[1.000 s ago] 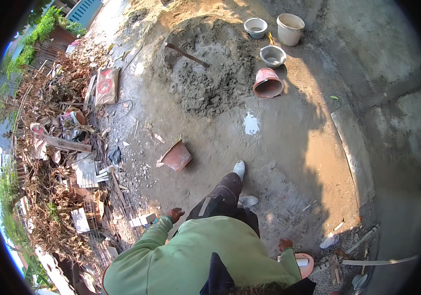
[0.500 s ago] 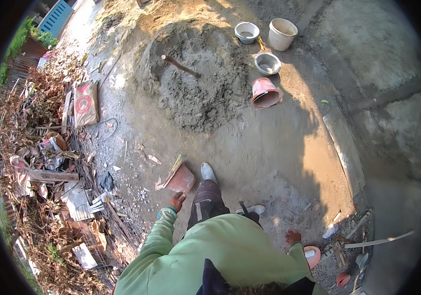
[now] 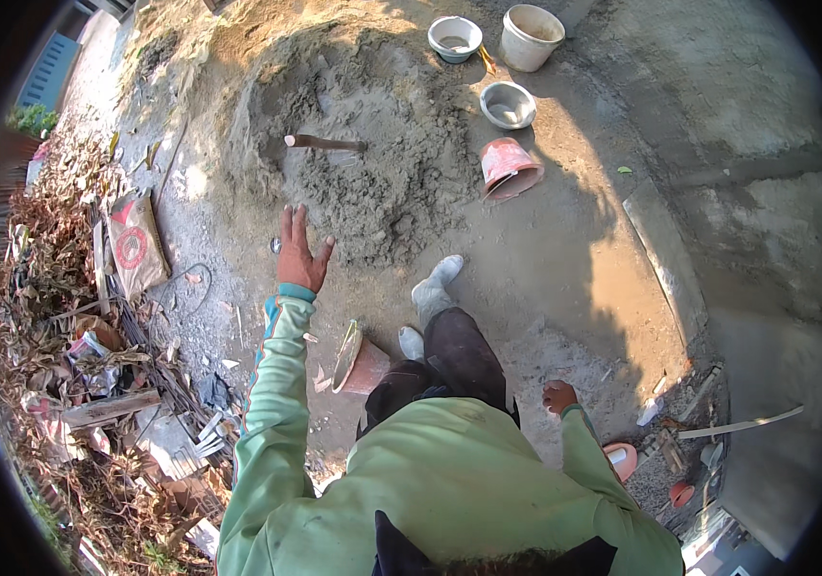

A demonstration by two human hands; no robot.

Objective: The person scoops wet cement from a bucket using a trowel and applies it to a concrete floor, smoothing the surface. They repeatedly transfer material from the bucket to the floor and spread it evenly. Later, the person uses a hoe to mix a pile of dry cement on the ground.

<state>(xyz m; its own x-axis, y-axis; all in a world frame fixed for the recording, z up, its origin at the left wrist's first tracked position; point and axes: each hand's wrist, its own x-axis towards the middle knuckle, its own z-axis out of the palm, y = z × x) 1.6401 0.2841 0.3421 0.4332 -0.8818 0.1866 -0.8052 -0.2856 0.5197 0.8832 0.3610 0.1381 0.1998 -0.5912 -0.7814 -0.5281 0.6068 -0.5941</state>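
Note:
My left hand (image 3: pixel 303 252) reaches forward over the ground, open, fingers spread and holding nothing. Ahead of it a wooden tool handle (image 3: pixel 326 143) sticks out of a heap of wet grey mortar (image 3: pixel 387 182); the tool's head is buried. A faded red bucket (image 3: pixel 366 369) lies tipped on its side by my legs, apart from both hands. My right hand (image 3: pixel 559 396) hangs at my right side with loosely bent fingers, and nothing shows in it.
Beyond the heap stand two grey basins (image 3: pixel 509 105) and a whitish bucket (image 3: pixel 532 38). Another red bucket (image 3: pixel 509 171) lies on its side. At left are a paper sack (image 3: pixel 135 246), dry leaves and scrap wood. A concrete edging (image 3: pixel 665 264) runs along the right.
My left hand has let go of the near red bucket and swung forward, fingers spreading. The bucket now rests tipped on the ground. One boot has stepped forward.

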